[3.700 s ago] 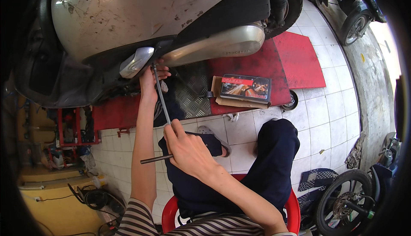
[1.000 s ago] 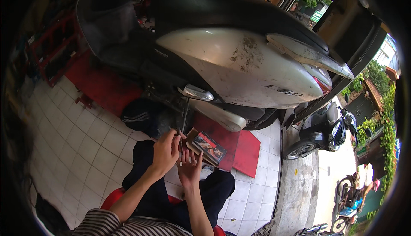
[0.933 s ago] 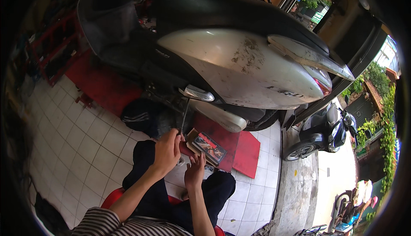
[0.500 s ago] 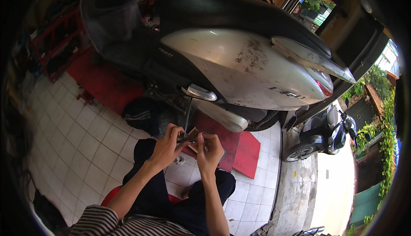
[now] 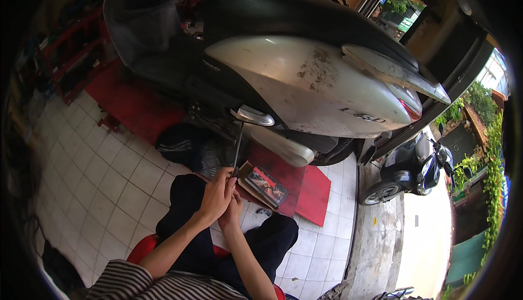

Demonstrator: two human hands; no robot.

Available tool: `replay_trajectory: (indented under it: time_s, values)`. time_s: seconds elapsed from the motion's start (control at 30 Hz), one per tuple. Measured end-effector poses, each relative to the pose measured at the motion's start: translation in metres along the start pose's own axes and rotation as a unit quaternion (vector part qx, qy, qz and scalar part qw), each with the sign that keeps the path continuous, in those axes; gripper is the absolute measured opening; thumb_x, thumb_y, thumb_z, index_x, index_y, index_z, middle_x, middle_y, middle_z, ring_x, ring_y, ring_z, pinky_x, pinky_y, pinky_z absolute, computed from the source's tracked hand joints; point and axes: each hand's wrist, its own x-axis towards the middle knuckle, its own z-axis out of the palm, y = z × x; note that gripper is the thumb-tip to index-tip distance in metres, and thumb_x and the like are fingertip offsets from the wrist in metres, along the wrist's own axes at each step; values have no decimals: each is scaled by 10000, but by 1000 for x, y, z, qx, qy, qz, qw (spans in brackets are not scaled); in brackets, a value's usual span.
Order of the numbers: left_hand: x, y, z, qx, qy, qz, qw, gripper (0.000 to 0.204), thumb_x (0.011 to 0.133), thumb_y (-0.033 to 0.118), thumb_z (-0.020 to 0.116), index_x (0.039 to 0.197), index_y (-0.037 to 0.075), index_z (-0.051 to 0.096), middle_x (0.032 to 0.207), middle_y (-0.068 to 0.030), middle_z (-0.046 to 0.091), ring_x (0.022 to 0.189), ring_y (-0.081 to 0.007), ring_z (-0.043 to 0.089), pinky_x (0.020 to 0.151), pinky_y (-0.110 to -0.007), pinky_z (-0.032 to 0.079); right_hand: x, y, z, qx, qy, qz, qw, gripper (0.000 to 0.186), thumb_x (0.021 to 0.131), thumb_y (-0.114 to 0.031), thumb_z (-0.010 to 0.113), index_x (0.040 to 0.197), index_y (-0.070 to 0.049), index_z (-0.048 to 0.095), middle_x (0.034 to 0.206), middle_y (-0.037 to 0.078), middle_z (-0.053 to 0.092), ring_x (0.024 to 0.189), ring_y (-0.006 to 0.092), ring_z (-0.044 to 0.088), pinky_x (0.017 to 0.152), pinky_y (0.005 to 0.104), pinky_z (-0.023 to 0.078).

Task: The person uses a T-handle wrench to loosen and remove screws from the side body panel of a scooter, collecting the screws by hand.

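Note:
A thin metal rod (image 5: 238,146) runs up from my hands toward the silver footrest (image 5: 253,117) on the scooter's side. My left hand (image 5: 216,195) is closed around the rod's dark lower end. Just below and to its right, my right hand (image 5: 232,210) is closed and pressed against the left; what it holds is hidden. A flat case with a dark printed cover (image 5: 266,184) lies on a cardboard box (image 5: 248,169), right beside my hands. Above them stands the scooter, its silver side panel (image 5: 283,82) marked with dirt.
The scooter rests on a red platform (image 5: 131,104) with a sloping red end (image 5: 313,196). A dark bundle (image 5: 177,145) lies left of my hands. White tiles (image 5: 120,202) cover the floor. Another motorcycle (image 5: 414,166) is parked outside at the right.
My right hand has moved left and down from over the box to meet my left hand, uncovering the printed case. My left hand has shifted slightly down along the rod.

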Motion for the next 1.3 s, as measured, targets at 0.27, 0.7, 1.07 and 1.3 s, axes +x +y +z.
replay_trajectory:
  time_s: [0.27, 0.7, 1.07, 1.3]
  values:
    - [12, -6, -26, 189, -28, 95, 977, 133, 945, 138, 605, 1057, 74, 637, 929, -109, 534, 812, -300, 602, 764, -416, 461, 5, -25, -3, -248, -73, -102, 961, 365, 1071, -355, 439, 1285, -64, 491, 1038, 57, 599, 862, 107, 583, 761, 295, 493]
    - [28, 0, -49, 448, -154, 289, 832, 447, 881, 176, 666, 1246, -41, 525, 1093, -171, 581, 975, -245, 588, 918, -386, 380, -8, -123, 24, -761, -243, -469, 376, 147, 884, -97, 633, 1020, -44, 622, 899, 74, 641, 895, 251, 627, 814, 381, 447]
    - [23, -15, -62, 250, 221, 262, 906, 832, 629, 337, 911, 1276, 66, 463, 1308, -105, 510, 1185, -291, 475, 1037, -468, 315, -12, -69, 25, -684, -165, -427, 568, 162, 859, -134, 705, 1005, -64, 688, 897, 132, 726, 940, 330, 661, 877, 424, 475]
    - [5, -30, -25, 101, 69, 112, 986, 188, 940, 42, 584, 1127, 39, 614, 907, -111, 712, 829, -287, 653, 817, -394, 452, 8, -9, 34, -549, -167, -417, 705, 258, 847, -84, 688, 1098, -26, 677, 993, 175, 716, 991, 379, 649, 899, 436, 482]
